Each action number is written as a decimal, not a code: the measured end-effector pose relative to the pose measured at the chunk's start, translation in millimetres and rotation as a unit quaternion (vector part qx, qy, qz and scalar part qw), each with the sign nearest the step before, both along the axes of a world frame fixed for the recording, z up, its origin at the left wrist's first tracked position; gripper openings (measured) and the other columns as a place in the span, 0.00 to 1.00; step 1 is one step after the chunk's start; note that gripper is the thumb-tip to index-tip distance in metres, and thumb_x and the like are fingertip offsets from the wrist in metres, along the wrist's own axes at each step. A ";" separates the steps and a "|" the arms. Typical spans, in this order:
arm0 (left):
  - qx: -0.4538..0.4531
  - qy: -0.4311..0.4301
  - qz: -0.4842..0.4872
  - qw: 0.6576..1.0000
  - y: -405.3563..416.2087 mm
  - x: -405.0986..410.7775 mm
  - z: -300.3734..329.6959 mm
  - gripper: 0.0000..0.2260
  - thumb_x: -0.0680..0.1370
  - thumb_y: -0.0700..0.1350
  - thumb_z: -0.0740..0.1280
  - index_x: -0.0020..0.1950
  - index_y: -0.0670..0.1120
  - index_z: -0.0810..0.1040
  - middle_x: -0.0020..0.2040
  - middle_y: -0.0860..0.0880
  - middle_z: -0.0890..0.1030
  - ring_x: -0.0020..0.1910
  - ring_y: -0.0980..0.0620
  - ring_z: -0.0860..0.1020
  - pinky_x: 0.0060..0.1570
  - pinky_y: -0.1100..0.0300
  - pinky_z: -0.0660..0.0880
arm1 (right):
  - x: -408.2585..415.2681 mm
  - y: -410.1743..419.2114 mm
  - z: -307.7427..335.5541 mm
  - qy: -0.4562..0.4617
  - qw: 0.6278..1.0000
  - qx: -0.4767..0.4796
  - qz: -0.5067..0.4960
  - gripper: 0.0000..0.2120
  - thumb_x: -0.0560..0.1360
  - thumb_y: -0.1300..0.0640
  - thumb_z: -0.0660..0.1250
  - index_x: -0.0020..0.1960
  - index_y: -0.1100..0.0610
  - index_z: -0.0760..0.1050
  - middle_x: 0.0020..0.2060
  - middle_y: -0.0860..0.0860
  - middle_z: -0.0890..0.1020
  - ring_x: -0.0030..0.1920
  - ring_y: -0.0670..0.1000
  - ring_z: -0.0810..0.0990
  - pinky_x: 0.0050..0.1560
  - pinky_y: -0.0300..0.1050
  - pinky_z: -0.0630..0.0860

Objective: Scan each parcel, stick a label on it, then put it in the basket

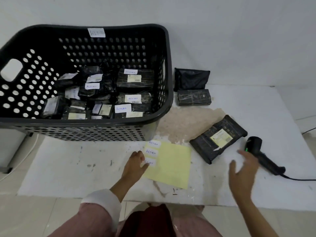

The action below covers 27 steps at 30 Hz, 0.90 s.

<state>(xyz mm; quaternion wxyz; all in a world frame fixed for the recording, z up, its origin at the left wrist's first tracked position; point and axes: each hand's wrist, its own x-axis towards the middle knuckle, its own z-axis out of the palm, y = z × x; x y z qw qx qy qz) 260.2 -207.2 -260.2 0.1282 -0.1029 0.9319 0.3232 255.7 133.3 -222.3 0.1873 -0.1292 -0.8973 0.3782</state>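
A black parcel [218, 138] with a yellow shipping slip lies face up on the white mat. To its right the black handheld scanner [261, 154] lies on the mat, a green light showing. My right hand [242, 173] hovers open just left of the scanner, touching nothing. A yellow backing sheet [172, 165] carries three white "RETURN" labels [151, 152] along its left edge. My left hand [136, 162] pinches the lowest label at its left end. The dark basket [164, 106] at the back left holds several labelled black parcels.
Two more black parcels, one stacked behind the other [193, 97], sit against the wall right of the basket. The scanner's cable [301, 179] runs off to the right. A worn brown patch [184, 122] marks the mat between the basket and the parcel.
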 end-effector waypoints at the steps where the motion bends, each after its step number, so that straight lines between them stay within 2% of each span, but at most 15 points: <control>1: 0.008 -0.003 -0.007 1.000 -0.3 1.3 -2.4 0.10 0.74 0.45 0.70 0.45 0.47 0.69 0.45 0.51 0.70 0.38 0.57 0.71 0.38 0.62 0.70 | 6.4 -21.9 -3.5 -0.009 0.999 -0.002 0.038 0.15 0.75 0.65 0.61 0.61 0.63 0.71 0.57 0.58 0.73 0.60 0.58 0.69 0.62 0.48 0.66; 3: 0.021 -0.005 -0.025 0.999 0.9 3.1 -7.3 0.10 0.74 0.43 0.69 0.46 0.47 0.68 0.46 0.51 0.70 0.40 0.56 0.71 0.40 0.63 0.70 | 16.2 -63.2 -12.5 -0.052 0.991 -0.014 0.122 0.14 0.75 0.68 0.62 0.61 0.62 0.72 0.57 0.56 0.73 0.61 0.57 0.70 0.61 0.45 0.67; 5: 0.029 -0.004 -0.042 0.999 3.4 3.0 -11.4 0.10 0.74 0.41 0.69 0.46 0.48 0.67 0.47 0.51 0.69 0.42 0.55 0.71 0.41 0.64 0.69 | 22.0 -99.7 -22.5 -0.128 0.969 -0.019 0.212 0.18 0.75 0.71 0.62 0.63 0.60 0.71 0.64 0.56 0.71 0.67 0.56 0.68 0.68 0.50 0.66; 7: 0.038 -0.007 -0.055 0.998 6.2 1.7 -15.3 0.11 0.74 0.42 0.70 0.47 0.48 0.67 0.47 0.50 0.69 0.45 0.53 0.72 0.43 0.63 0.70 | 24.7 -128.1 -35.3 -0.201 0.939 0.029 0.278 0.24 0.76 0.69 0.59 0.70 0.59 0.66 0.74 0.55 0.62 0.76 0.55 0.57 0.75 0.43 0.54; 9: 0.037 -0.017 -0.061 0.997 8.2 -1.2 -18.9 0.14 0.73 0.46 0.72 0.49 0.47 0.67 0.48 0.50 0.69 0.46 0.52 0.73 0.45 0.61 0.72 | 26.8 -147.2 -50.8 -0.250 0.910 0.102 0.313 0.29 0.76 0.67 0.57 0.76 0.59 0.56 0.78 0.53 0.50 0.78 0.54 0.46 0.76 0.41 0.44; 12: 0.011 -0.043 -0.051 0.998 11.7 -9.0 -21.2 0.20 0.70 0.54 0.74 0.49 0.46 0.66 0.49 0.50 0.68 0.49 0.50 0.72 0.49 0.54 0.75 | 29.0 -159.9 -59.9 -0.293 0.886 0.177 0.312 0.32 0.76 0.67 0.54 0.78 0.58 0.48 0.78 0.52 0.44 0.78 0.54 0.43 0.76 0.45 0.41; 15: -0.045 -0.065 -0.044 0.996 17.5 -15.7 -23.2 0.26 0.68 0.59 0.73 0.54 0.43 0.68 0.53 0.47 0.70 0.54 0.47 0.71 0.50 0.52 0.75 | 30.5 -161.9 -63.6 -0.304 0.878 0.200 0.310 0.32 0.77 0.66 0.54 0.78 0.58 0.48 0.78 0.53 0.45 0.78 0.55 0.44 0.77 0.47 0.43; 17: -0.075 -0.070 -0.044 0.994 21.1 -17.0 -26.2 0.28 0.69 0.59 0.73 0.58 0.42 0.69 0.57 0.45 0.70 0.58 0.46 0.70 0.51 0.51 0.75 | 30.2 -163.6 -63.3 -0.313 0.873 0.210 0.309 0.32 0.77 0.65 0.55 0.78 0.59 0.47 0.78 0.54 0.46 0.78 0.55 0.44 0.77 0.47 0.44; 22: -0.082 -0.040 -0.060 0.994 19.9 -12.0 -32.2 0.22 0.74 0.56 0.69 0.59 0.42 0.68 0.59 0.44 0.69 0.58 0.45 0.70 0.52 0.49 0.75 | 29.8 -168.9 -60.2 -0.326 0.859 0.248 0.306 0.34 0.78 0.53 0.57 0.78 0.60 0.47 0.78 0.55 0.46 0.78 0.57 0.44 0.75 0.56 0.35; 27: -0.098 -0.020 -0.084 0.991 23.6 -9.0 -28.8 0.14 0.78 0.51 0.64 0.57 0.44 0.68 0.59 0.45 0.69 0.59 0.45 0.69 0.51 0.50 0.74 | 30.8 -177.4 -54.0 -0.318 0.853 0.300 0.285 0.32 0.78 0.56 0.57 0.77 0.60 0.48 0.78 0.56 0.48 0.78 0.59 0.45 0.71 0.58 0.29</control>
